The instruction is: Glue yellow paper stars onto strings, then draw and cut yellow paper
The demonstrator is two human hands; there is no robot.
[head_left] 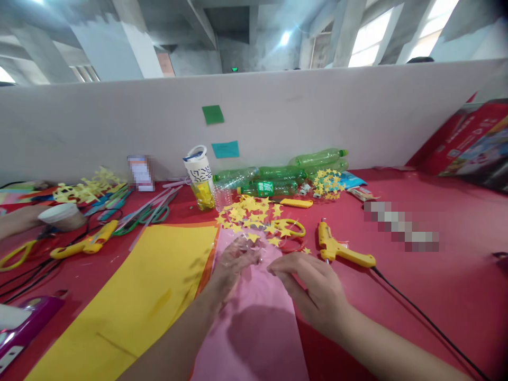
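My left hand [237,259] is over the pink sheet [257,328], its fingers curled around what looks like a clear plastic piece [257,258]; its shape is hard to make out. Just to the right, my right hand [311,280] has thumb and fingertips pressed together, pointing at the left hand. Anything in that pinch is too small to see. Beyond both hands lies a heap of yellow paper stars [254,211]. Yellow-handled scissors [291,227] and a red-handled pair [293,244] lie partly under the stars.
A yellow glue gun [329,246] with a black cord lies right; another glue gun [87,243] is left. Green bottles [278,173], a cup [200,177] and a yellow cutter [296,203] stand or lie behind. A yellow sheet [146,286] spreads left. Another person's hand [19,219] is far left.
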